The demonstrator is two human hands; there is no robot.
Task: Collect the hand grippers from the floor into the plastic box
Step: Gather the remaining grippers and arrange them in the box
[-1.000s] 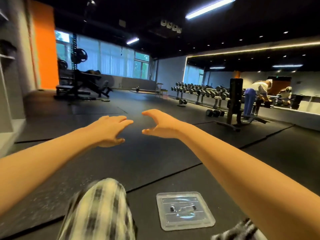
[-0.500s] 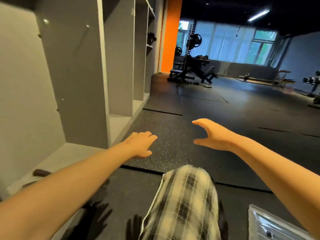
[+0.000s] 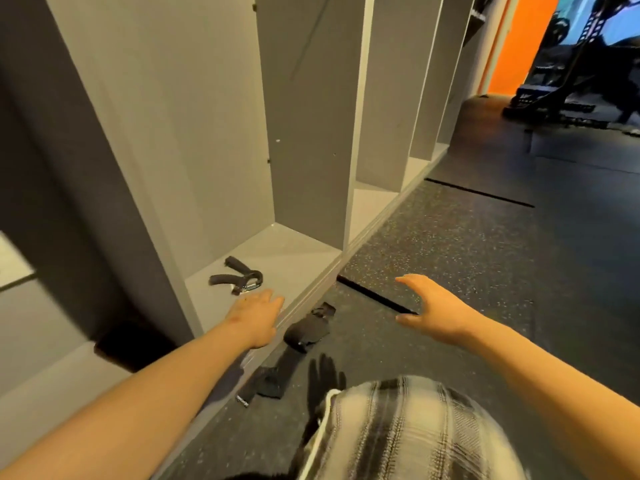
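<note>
Plaid knee (image 3: 408, 427) sits nearest you, between your forearms. A black glove (image 3: 323, 379) and a black strap bundle (image 3: 304, 332) lie on the floor mat (image 3: 450, 237), just right of your left hand (image 3: 256, 315).

Left hand: fingers straight, holding nothing, over the edge of the locker base (image 3: 294, 258).

Right hand (image 3: 433, 313): spread, thumb apart, empty, above the mat.

The hand gripper (image 3: 239, 278) lies on the locker base just beyond your left hand, spring end nearest it.

An orange wall (image 3: 519, 46) stands far beyond your right hand.

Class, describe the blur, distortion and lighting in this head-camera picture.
Head view: the wide lens bends the shelf uprights; the plaid knee is smeared by blur; the window top right is blown out; the hand gripper reads fairly sharp.
</note>
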